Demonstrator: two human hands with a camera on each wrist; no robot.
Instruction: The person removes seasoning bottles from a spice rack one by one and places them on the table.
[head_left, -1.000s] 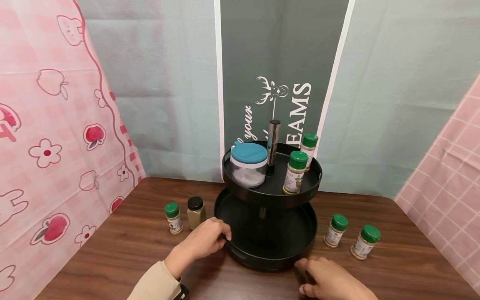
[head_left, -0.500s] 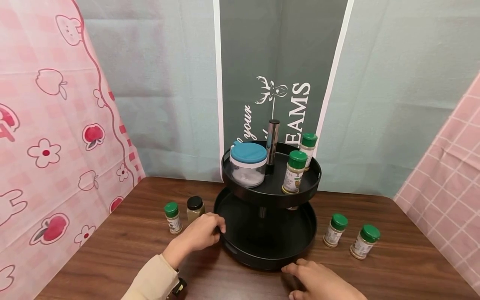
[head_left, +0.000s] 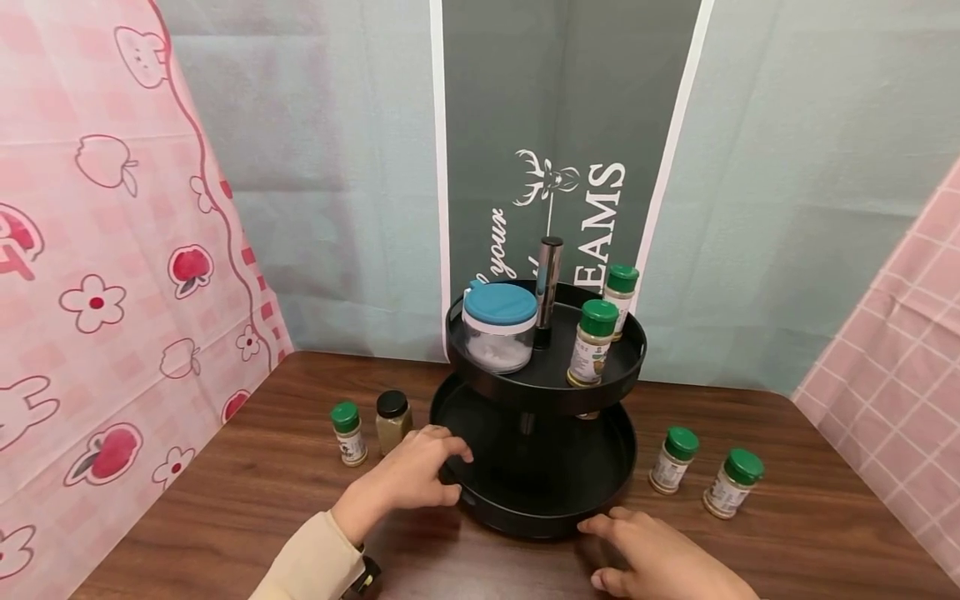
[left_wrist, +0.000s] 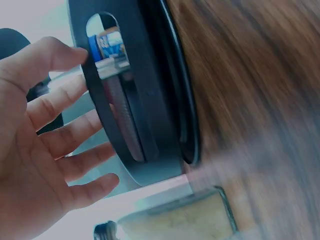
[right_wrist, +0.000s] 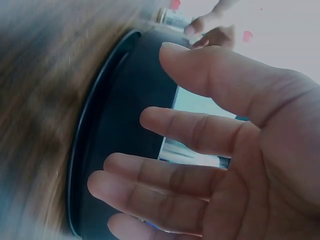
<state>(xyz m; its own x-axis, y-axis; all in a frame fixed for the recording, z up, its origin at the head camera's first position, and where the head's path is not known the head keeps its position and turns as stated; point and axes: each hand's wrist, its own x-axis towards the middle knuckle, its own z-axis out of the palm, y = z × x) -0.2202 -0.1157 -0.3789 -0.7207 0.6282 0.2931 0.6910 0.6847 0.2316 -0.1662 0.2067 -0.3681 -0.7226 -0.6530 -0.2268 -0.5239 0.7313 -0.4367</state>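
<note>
A black two-tier turntable rack stands on the wooden table. My left hand is at the left rim of its lower tier; in the left wrist view the fingers are spread loosely over the rim beside a handle slot. My right hand reaches to the front right of the lower tier, its fingers fairly straight along the outer wall. On the upper tier are a blue-lidded clear jar with white contents and two green-capped seasoning jars. A mostly hidden jar shows on the lower tier under the upper one.
Left of the rack stand a green-capped seasoning jar and a black-capped jar. Two more green-capped jars are on the right. A metal post rises from the upper tier. Printed cloths hang behind and at the sides.
The lower tier has turned slightly, and a jar has come partly into view at its back. My right hand went left along the front, then back right. My left-hand fingers have spread.
</note>
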